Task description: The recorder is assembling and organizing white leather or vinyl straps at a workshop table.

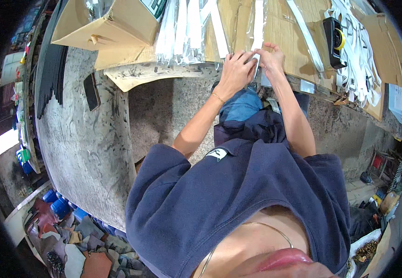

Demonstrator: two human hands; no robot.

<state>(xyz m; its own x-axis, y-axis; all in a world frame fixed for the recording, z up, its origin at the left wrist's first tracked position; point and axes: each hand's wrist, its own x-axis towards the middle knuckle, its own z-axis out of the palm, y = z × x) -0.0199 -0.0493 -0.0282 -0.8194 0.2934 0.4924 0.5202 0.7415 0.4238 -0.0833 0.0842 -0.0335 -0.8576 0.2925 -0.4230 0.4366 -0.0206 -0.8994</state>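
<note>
At the front edge of the cardboard-covered table [238, 28], a white strap in a clear plastic sleeve [258, 23] runs away from me. My left hand [238, 72] is closed with its fingertips pinching the near end. Close beside it, my right hand [271, 60] also pinches that end between thumb and forefinger, its other fingers bent. The fingers cover the exact spot they grip. To the left lie several sleeved white straps [182, 30] side by side. One more sleeved strap [306, 34] lies slantwise to the right.
A black tape dispenser [333, 44] with a yellow core stands right, beside a heap of loose white straps [360, 58]. Cardboard boxes [122, 25] flank the work area. A dark phone [91, 91] rests on the grey surface at left. Coloured scraps [85, 250] cover the lower left.
</note>
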